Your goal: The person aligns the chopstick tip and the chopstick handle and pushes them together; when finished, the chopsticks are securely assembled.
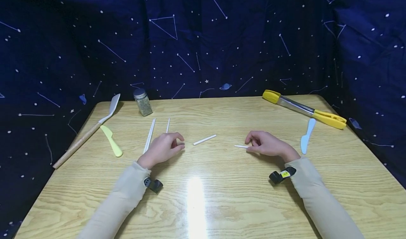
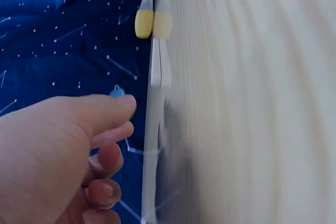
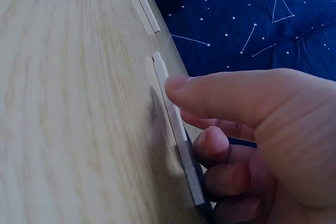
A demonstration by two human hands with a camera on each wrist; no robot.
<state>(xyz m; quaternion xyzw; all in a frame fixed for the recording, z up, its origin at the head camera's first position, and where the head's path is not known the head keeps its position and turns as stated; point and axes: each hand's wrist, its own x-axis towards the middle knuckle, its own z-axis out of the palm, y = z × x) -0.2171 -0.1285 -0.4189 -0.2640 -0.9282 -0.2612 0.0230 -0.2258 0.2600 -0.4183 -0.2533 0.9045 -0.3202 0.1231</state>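
Note:
My right hand (image 1: 268, 143), its fingers loosely bent, hovers low over a thin white stick (image 1: 241, 146). In the right wrist view this stick (image 3: 176, 121) lies along the wood, and the thumb tip overlaps its edge, with the other fingers curving behind it. My left hand (image 1: 163, 147) holds nothing; its thumb and fingers are apart and relaxed. Between the hands lies another short white stick (image 1: 204, 139), slightly slanted. Beyond the left hand a thin white stick (image 1: 168, 125) is partly hidden. A pair of longer white sticks (image 1: 149, 135) lies left of it, their near ends beside the wrist.
On the left are a wooden-handled spatula (image 1: 80, 140), a pale yellow knife (image 1: 111, 140) and a jar (image 1: 143, 103) of green flakes. Yellow tongs (image 1: 298, 106) and a light blue knife (image 1: 307, 136) lie on the right. A dark starry cloth (image 1: 203, 55) hangs behind the table.

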